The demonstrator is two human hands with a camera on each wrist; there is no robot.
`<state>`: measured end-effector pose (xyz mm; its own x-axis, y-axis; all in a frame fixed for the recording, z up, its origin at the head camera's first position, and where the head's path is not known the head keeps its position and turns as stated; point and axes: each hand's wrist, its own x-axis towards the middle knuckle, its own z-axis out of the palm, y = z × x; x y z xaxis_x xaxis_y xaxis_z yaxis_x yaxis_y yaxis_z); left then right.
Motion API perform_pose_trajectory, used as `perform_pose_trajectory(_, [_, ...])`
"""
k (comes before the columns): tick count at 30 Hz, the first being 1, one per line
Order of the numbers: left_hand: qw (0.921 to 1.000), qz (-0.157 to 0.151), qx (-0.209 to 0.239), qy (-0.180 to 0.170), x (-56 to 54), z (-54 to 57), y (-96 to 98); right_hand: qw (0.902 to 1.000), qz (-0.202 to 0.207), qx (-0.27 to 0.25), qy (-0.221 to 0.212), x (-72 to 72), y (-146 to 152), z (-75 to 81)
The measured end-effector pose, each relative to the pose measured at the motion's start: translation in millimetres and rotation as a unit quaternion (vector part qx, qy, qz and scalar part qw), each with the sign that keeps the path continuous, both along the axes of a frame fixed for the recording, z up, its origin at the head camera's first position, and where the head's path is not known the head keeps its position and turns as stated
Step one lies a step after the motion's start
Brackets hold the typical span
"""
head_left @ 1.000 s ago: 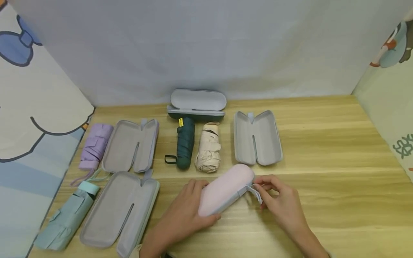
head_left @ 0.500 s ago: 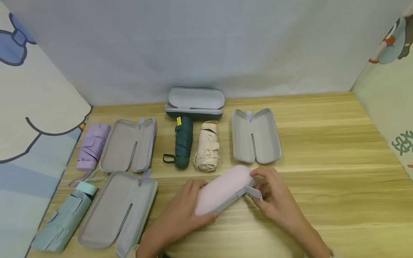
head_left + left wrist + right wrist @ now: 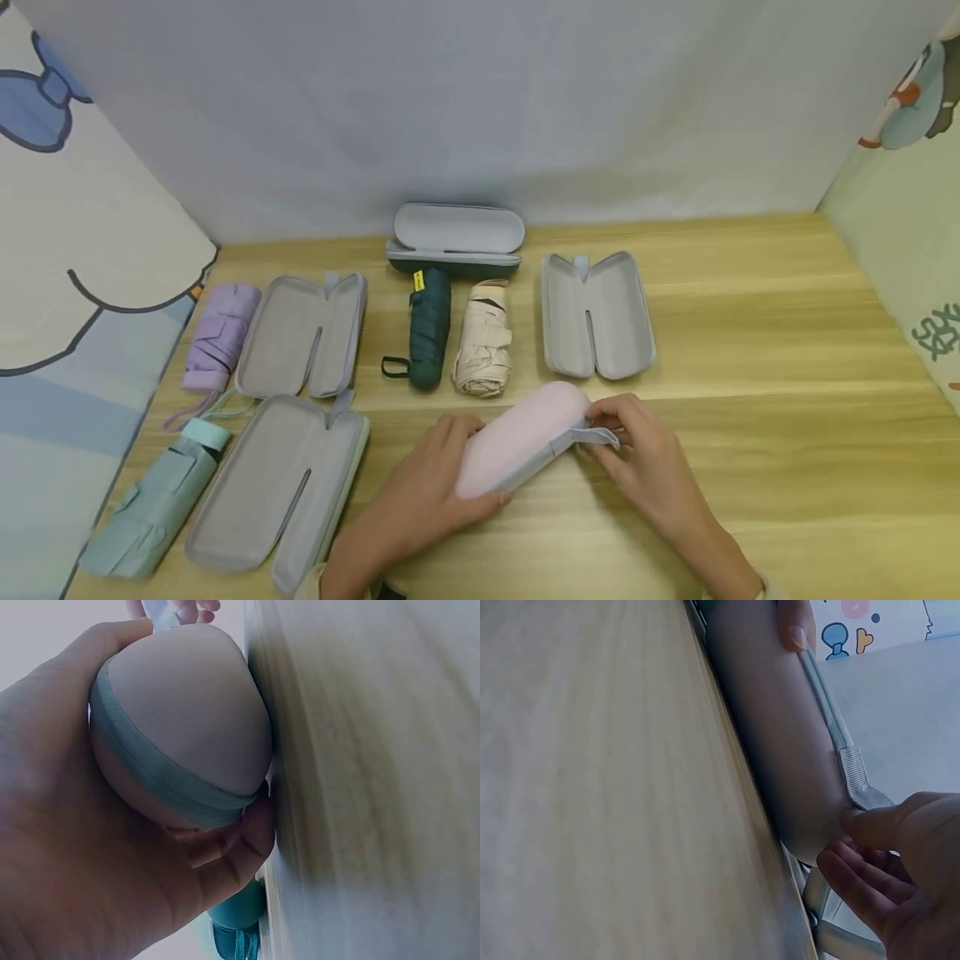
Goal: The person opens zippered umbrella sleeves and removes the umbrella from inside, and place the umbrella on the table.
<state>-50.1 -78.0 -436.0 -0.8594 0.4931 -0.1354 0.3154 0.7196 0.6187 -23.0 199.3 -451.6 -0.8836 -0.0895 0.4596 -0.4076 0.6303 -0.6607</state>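
A closed pink hard umbrella case point(image 3: 525, 437) with a grey-blue seam band lies slantwise on the table. My left hand point(image 3: 431, 492) grips its near-left end, thumb on the near side and fingers over the far side. The left wrist view shows that palm wrapped around the rounded end of the case point(image 3: 187, 712). At the opposite end, my right hand point(image 3: 637, 442) pinches at the seam with thumb and curled fingers; what lies between the fingertips is hidden. A grey strap point(image 3: 596, 436) sticks out from the band over this hand, also seen as a ribbed strap point(image 3: 855, 776) in the right wrist view.
Open grey-lined cases lie at left point(image 3: 270, 333), front left point(image 3: 247, 492) and right point(image 3: 600, 317); an open dark-green case point(image 3: 453, 265) stands behind. Folded umbrellas lie between: purple point(image 3: 221, 337), mint point(image 3: 157, 504), dark green point(image 3: 430, 333), cream point(image 3: 483, 342). A grey curtain point(image 3: 480, 108) hangs behind.
My right fingers have shifted their hold at the end of the case, and the strap has swung from hanging down to pointing right. My left hand keeps its grip.
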Motion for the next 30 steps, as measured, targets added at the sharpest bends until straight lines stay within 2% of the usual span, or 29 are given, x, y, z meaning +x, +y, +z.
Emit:
perform_pose_trajectory(7, [0.9999, -0.003, 0.001, -0.010, 3.0, -1.5, 0.0, 0.9993, -0.026, -0.019, -0.018, 2.3, -0.3, -6.7])
perform_pose_trajectory(13, [1.0000, -0.009, -0.003, -0.002, 1.7, -0.5, 0.6, 0.9996, -0.002, -0.027, -0.003, 0.8, 3.3, -5.9])
perform_pose_trajectory(23, [0.9996, -0.020, -0.007, 0.021, -1.6, 3.0, 1.2, 0.9973, 0.067, 0.021, 0.021, -3.9, 12.9, -1.0])
perform_pose_trajectory(30, [0.9991, -0.035, -0.024, 0.005, -1.8, 5.8, -8.8, 0.9964, 0.060, 0.059, 0.008, -3.6, 24.2, 1.5])
